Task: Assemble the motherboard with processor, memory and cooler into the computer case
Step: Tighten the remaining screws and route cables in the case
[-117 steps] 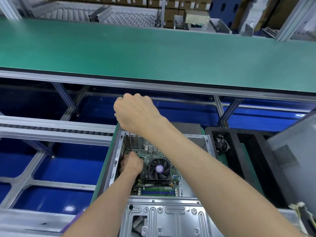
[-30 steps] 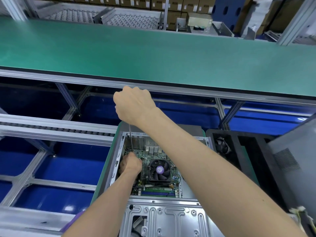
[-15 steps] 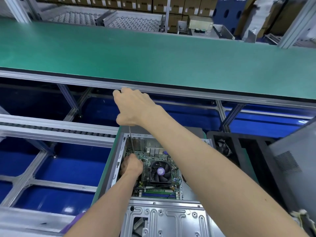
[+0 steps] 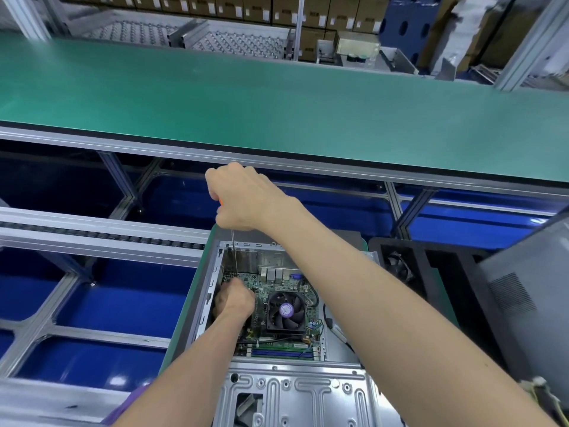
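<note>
- The computer case lies open on its side at the near edge of the work area, on a green mat, its metal drive frame closest to the camera.
- The motherboard sits inside the case, flat against the case floor.
- The cooler, a black fan with a purple hub label, is mounted at the centre of the motherboard.
- The memory slots run along the near edge of the motherboard.
- The right hand is raised above the far left corner of the case, fingers curled tightly around the handle of a screwdriver; a sliver of orange handle shows.
- The screwdriver shaft hangs nearly vertical, tip at the far left corner of the motherboard.
- The left hand is inside the case beside the tip, fingers curled; what they pinch cannot be told.
- The green desk spans the far side.
</note>
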